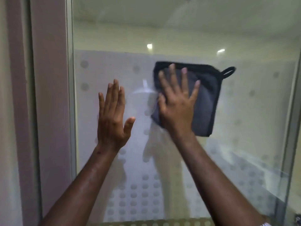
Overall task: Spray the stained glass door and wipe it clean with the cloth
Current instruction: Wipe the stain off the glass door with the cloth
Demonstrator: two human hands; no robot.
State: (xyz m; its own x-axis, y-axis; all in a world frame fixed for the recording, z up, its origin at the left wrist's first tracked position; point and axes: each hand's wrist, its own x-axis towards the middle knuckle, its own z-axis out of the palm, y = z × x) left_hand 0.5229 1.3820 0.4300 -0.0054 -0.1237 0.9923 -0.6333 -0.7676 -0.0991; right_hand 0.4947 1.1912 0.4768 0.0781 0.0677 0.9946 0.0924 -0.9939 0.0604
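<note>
Two bare forearms reaching up. Left hand flat and open on the glass door, holding nothing, probably bracing. Right hand spread, grip released, palm pressing one folded dark cloth against the pane for wiping. Beyond, frosted dots and two reflected lights. No spray bottle visible.

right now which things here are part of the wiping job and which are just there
Part of the job:
glass door
dark cloth, pressed flat under the right hand
left hand, open on the glass

Just there:
door frame
wall panel
ceiling lights behind the glass
</note>
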